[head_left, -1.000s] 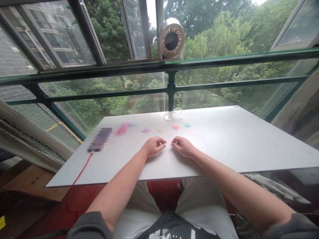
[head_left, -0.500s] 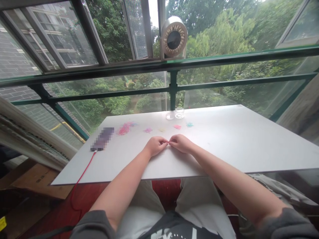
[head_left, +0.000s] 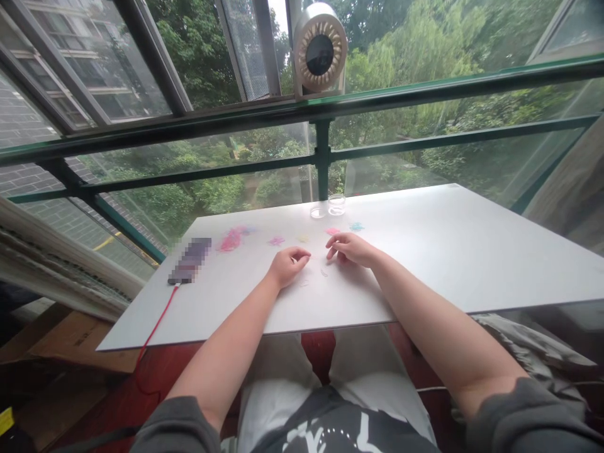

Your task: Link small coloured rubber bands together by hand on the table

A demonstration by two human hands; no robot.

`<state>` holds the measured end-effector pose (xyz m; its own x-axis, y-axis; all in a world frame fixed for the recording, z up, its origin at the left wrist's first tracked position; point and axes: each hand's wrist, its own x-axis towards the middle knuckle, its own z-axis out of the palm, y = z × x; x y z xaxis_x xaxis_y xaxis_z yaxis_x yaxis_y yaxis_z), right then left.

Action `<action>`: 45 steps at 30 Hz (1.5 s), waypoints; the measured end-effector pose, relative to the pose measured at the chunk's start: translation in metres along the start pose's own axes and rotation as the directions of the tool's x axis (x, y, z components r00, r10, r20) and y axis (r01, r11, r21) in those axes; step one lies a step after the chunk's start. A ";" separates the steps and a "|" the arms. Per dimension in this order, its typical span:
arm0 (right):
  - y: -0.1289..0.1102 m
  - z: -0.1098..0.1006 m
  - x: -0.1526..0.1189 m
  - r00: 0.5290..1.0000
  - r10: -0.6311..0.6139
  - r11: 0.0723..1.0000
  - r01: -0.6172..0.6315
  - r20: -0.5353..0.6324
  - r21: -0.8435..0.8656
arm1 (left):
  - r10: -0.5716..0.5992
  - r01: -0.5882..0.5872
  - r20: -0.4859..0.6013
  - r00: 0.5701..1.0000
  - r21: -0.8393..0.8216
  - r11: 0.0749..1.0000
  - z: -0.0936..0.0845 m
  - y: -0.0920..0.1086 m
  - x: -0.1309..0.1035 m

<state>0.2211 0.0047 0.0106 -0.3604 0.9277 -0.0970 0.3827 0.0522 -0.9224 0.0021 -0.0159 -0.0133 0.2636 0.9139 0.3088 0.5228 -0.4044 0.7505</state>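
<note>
My left hand (head_left: 289,267) rests above the white table with thumb and forefinger pinched together. A faint thin line shows at its fingertips, too fine to name. To its right, my right hand (head_left: 352,249) is open, fingers apart and bent downward, with nothing visible in them. Just beyond its fingertips lies a small pile of red-pink bits (head_left: 333,231). A short curved thin piece (head_left: 324,272) lies on the table between the hands. Further piles of small bits sit behind: turquoise (head_left: 357,226), pale yellow (head_left: 304,238) and purple (head_left: 277,241).
A larger pink and mixed-colour pile (head_left: 231,239) lies at the left. Beside it is a blurred-out phone-like device (head_left: 190,261) with a red cable (head_left: 158,321). Two clear round dishes (head_left: 336,204) stand at the back edge of the white table (head_left: 438,264), near the railing.
My hands have come apart from fingertip contact. The right hand has opened and lifted toward the red-pink pile; the left stays pinched. The view has tilted slightly downward.
</note>
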 end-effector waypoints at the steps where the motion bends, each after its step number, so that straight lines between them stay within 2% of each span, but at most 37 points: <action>1: 0.003 -0.003 0.000 1.000 0.003 1.000 -0.003 -0.023 0.020 | -0.008 0.008 -0.009 1.000 -0.014 1.000 0.000 -0.001 0.000; 3: 0.007 -0.007 -0.001 0.998 0.012 0.999 -0.009 -0.059 0.049 | -0.021 0.021 -0.015 1.000 -0.036 0.999 -0.001 -0.002 0.001; 5: 0.007 -0.007 -0.002 0.999 0.009 0.998 -0.007 -0.048 0.058 | -0.023 0.023 -0.013 1.000 -0.051 0.998 0.000 -0.002 0.002; 10: -0.004 0.003 0.005 0.981 -0.095 0.994 0.103 0.171 -0.040 | 0.016 -0.015 0.002 1.000 -0.058 0.998 0.001 0.002 0.013; 12: -0.008 0.005 0.012 0.972 -0.129 0.984 0.150 0.199 -0.095 | 0.042 -0.042 0.008 0.999 -0.045 0.998 0.001 0.003 0.021; 14: -0.010 0.005 0.021 0.971 -0.152 0.978 0.175 0.184 -0.116 | 0.078 -0.078 0.016 0.997 -0.024 0.997 0.001 0.002 0.031; 17: -0.008 0.003 0.033 0.978 -0.136 0.985 0.151 0.156 -0.088 | 0.132 -0.132 0.019 0.991 0.017 0.991 0.002 -0.001 0.045; 20: -0.002 -0.001 0.039 0.982 -0.114 0.993 0.117 0.153 -0.009 | 0.157 -0.157 0.012 0.988 0.033 0.987 0.004 -0.006 0.053; 23: 0.005 -0.002 0.038 0.976 -0.170 0.982 0.157 0.135 0.104 | 0.178 -0.178 0.025 0.984 0.011 0.984 0.003 -0.006 0.053; 25: 0.010 -0.003 0.036 0.971 -0.221 0.966 0.205 0.096 0.156 | 0.219 -0.219 0.074 0.973 -0.005 0.976 -0.001 -0.002 0.047; 26: 0.012 -0.003 0.034 0.969 -0.238 0.960 0.222 0.074 0.169 | 0.255 -0.256 0.132 0.958 -0.005 0.967 -0.003 0.001 0.044; 27: 0.013 -0.003 0.032 0.968 -0.245 0.957 0.232 0.055 0.175 | 0.298 -0.304 0.222 0.928 -0.008 0.953 -0.005 0.005 0.040; 29: 0.015 -0.002 0.030 0.969 -0.246 0.954 0.237 0.026 0.182 | 0.359 -0.393 0.438 0.824 -0.015 0.920 -0.007 0.012 0.034; 31: 0.014 -0.002 0.028 0.970 -0.244 0.953 0.239 -0.001 0.186 | 0.362 -0.431 0.535 0.764 0.004 0.903 -0.008 0.017 0.029; 39: 0.010 -0.001 0.025 0.973 -0.229 0.961 0.231 -0.029 0.149 | 0.327 -0.461 0.590 0.738 0.088 0.883 -0.002 0.021 0.029; 45: 0.009 -0.002 0.024 0.977 -0.210 0.969 0.213 -0.032 0.124 | 0.232 -0.408 0.607 0.760 0.168 0.897 -0.006 0.026 0.027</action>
<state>0.2173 0.0277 0.0009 -0.4057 0.9072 0.1110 0.1884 0.2018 -0.9611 0.0176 -0.0016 0.0184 0.8137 0.5788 0.0538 0.4980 -0.7419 0.4490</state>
